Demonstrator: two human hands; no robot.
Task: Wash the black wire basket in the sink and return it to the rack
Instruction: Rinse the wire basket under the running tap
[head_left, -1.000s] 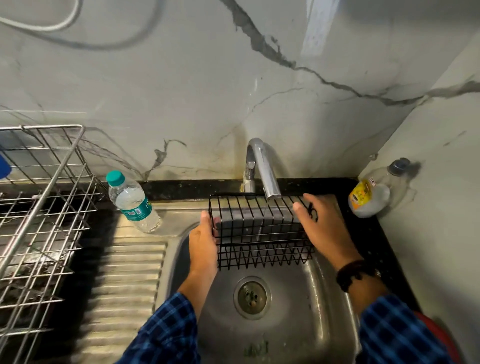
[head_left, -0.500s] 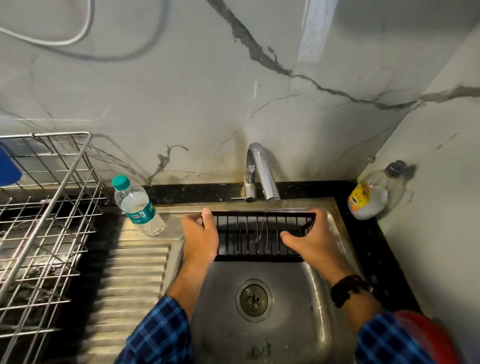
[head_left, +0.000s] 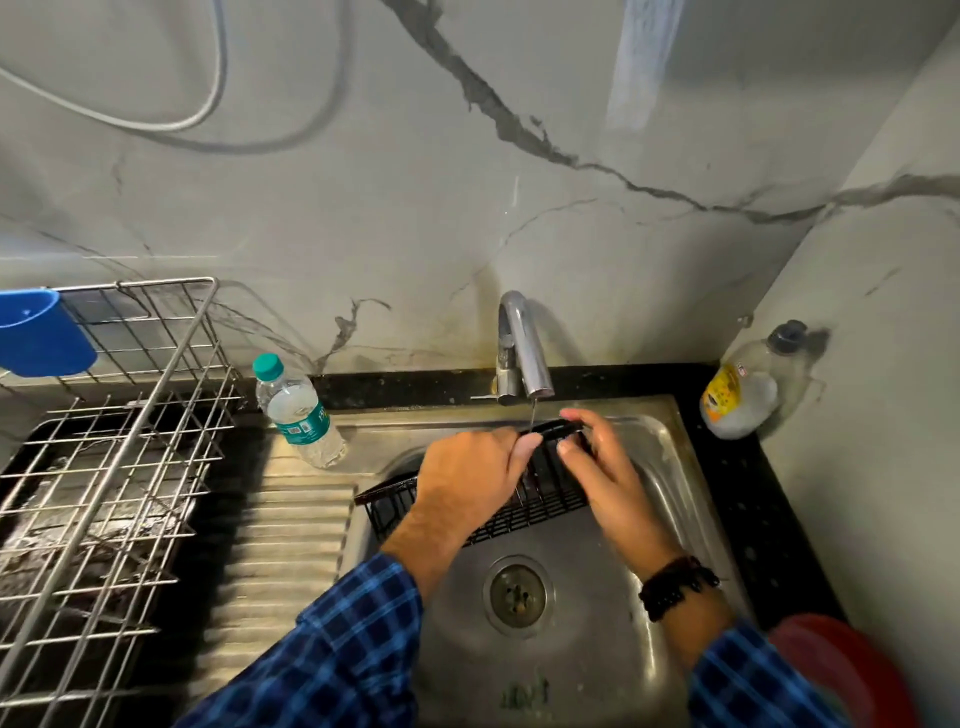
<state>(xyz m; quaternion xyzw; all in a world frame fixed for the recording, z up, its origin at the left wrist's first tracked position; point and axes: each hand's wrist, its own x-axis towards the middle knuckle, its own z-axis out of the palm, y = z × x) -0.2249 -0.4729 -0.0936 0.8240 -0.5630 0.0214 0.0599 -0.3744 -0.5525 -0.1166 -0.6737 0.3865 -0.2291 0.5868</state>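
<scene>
Marble-veined wall (head_left: 467, 208), grey, behind a black counter; steel sink (head_left: 660, 467) set in the counter, centre of frame.

- Tap (head_left: 522, 353): chrome, upper centre, thin stream of water falling from it.
- Black wire basket (head_left: 395, 501): in the sink bowl under the tap, above the drain (head_left: 517, 592); blurred, apparently tilted with its far edge raised into the stream.
- Left hand (head_left: 467, 478): over the basket's middle, fingers curled down around its wires.
- Right hand (head_left: 608, 478): thumb and fingers pinching the basket's raised far edge; dark bracelet (head_left: 675, 584) on the wrist.
- Rack (head_left: 130, 441): silver wire, left of frame, beside the ribbed draining board (head_left: 291, 530); blue cup (head_left: 39, 332) hung on its upper left edge.
- Water bottle (head_left: 298, 415): teal cap, between rack and tap.
- Clear bottle with yellow label (head_left: 740, 387): right corner of the counter.
- Red object (head_left: 841, 670): lower right, blurred.
</scene>
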